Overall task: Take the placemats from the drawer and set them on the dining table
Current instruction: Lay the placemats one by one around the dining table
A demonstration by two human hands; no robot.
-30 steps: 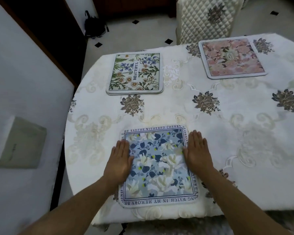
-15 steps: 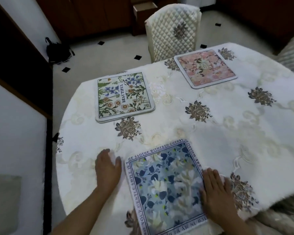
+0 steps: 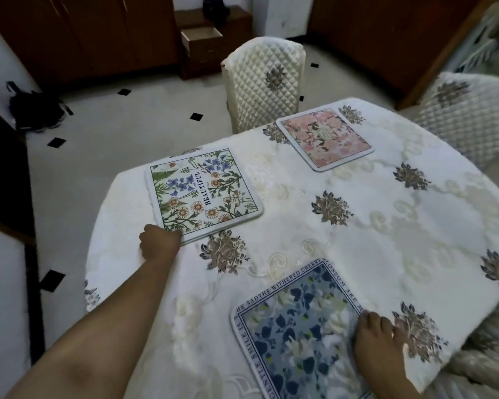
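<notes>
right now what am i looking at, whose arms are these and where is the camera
No machine here: these are a person's bare arms, filmed by one wide-angle camera on their head, looking down. Three square placemats lie on the round table covered in cream embroidered cloth. The left hand grips the near corner of the white green-flowered placemat marked BEAUTIFUL. The right hand rests flat on the edge of the blue floral placemat. The pink floral placemat lies untouched near a cream quilted chair.
</notes>
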